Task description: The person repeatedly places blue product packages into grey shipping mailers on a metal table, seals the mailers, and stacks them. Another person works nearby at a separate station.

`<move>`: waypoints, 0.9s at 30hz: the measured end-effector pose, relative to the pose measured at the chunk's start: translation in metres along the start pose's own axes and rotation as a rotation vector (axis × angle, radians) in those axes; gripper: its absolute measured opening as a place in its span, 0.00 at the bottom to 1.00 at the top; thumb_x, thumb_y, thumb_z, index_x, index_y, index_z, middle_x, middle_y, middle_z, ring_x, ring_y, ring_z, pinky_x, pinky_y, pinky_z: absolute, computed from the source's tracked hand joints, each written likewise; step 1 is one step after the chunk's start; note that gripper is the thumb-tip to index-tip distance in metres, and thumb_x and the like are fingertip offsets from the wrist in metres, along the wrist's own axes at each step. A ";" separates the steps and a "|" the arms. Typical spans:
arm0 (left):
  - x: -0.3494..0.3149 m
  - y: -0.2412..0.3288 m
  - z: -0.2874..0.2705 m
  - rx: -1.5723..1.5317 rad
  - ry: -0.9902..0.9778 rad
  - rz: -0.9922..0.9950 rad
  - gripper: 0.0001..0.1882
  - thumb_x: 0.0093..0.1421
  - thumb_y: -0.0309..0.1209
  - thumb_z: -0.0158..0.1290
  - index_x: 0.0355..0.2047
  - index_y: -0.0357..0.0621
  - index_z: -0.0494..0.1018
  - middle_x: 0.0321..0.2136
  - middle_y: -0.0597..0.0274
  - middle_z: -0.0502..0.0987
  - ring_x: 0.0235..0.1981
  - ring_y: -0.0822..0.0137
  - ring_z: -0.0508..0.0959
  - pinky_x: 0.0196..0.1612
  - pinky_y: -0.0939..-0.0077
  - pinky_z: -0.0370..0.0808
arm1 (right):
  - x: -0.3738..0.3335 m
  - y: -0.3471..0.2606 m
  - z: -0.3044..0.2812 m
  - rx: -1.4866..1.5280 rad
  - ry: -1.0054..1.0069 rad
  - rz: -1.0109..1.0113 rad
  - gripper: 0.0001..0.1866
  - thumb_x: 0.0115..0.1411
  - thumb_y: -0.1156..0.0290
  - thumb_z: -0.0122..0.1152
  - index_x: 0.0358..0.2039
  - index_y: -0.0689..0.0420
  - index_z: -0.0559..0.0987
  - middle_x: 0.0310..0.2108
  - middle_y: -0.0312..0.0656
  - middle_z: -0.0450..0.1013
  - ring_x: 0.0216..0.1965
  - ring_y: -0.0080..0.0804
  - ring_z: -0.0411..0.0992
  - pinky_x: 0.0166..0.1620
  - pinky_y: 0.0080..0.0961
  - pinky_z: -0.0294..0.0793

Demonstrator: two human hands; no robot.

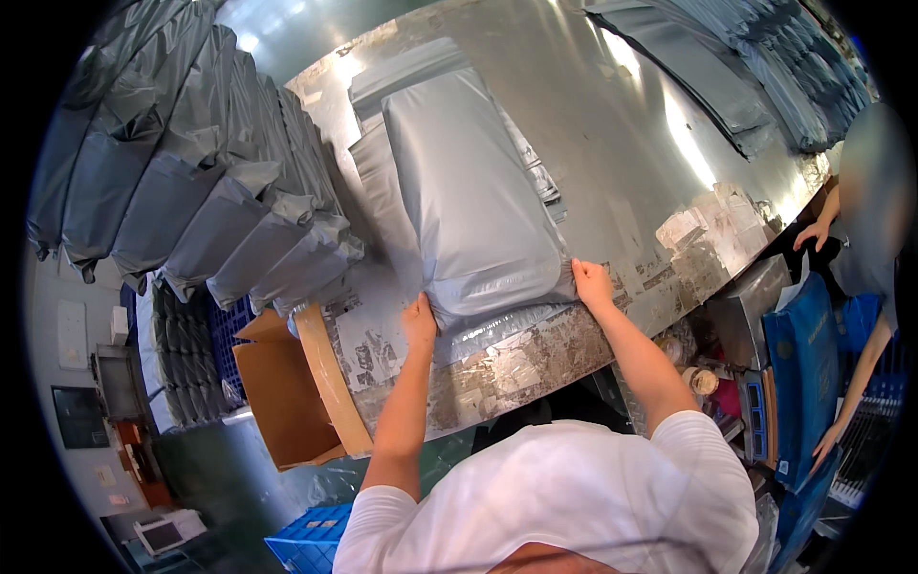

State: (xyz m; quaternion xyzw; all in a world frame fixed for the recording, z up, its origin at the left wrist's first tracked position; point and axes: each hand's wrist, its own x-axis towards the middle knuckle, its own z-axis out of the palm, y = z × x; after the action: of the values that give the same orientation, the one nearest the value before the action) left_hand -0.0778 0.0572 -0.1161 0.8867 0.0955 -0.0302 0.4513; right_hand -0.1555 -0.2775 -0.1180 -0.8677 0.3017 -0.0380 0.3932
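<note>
A filled grey plastic bag (478,191) lies flat on the metal-topped table (612,115), its long side running away from me. My left hand (419,320) is closed on the bag's near left corner. At the near right corner, my right hand (592,282) pinches the edge in the same way. Between the two hands the bag's near end looks creased, with a thin flap along it. More grey bags (382,172) lie beneath and just left of it, mostly covered.
Grey filled bags (182,182) are stacked high at the left. An open cardboard box (287,383) stands by the table's near left edge, above a blue crate (311,538). Another bag pile (708,67) lies far right. A co-worker (875,182) handles a blue bag (803,373) at the right.
</note>
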 end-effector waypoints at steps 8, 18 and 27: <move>0.016 -0.049 0.018 0.131 -0.269 -0.025 0.18 0.57 0.37 0.44 0.22 0.31 0.70 0.18 0.47 0.72 0.20 0.57 0.72 0.28 0.62 0.67 | 0.018 -0.024 0.002 -0.283 -0.264 -0.062 0.16 0.55 0.57 0.48 0.23 0.57 0.76 0.24 0.48 0.73 0.28 0.48 0.71 0.32 0.39 0.68; 0.006 0.066 0.013 -0.637 -0.274 0.062 0.33 0.60 0.37 0.43 0.62 0.44 0.44 0.62 0.51 0.46 0.63 0.61 0.47 0.62 0.71 0.45 | 0.031 -0.062 0.013 0.739 -0.579 0.023 0.42 0.56 0.54 0.52 0.63 0.57 0.41 0.62 0.50 0.45 0.62 0.38 0.48 0.60 0.29 0.50; 0.027 0.068 0.013 -1.108 -0.505 -0.367 0.35 0.57 0.40 0.46 0.61 0.43 0.47 0.59 0.58 0.56 0.57 0.64 0.59 0.57 0.75 0.56 | 0.048 -0.062 0.012 1.290 -0.761 0.345 0.34 0.55 0.51 0.51 0.57 0.57 0.59 0.52 0.46 0.62 0.51 0.37 0.64 0.53 0.33 0.64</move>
State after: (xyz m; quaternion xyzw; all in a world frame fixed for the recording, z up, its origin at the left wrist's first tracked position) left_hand -0.0373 0.0114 -0.0738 0.4565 0.1379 -0.2615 0.8392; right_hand -0.0823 -0.2643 -0.0904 -0.3604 0.1949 0.1566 0.8987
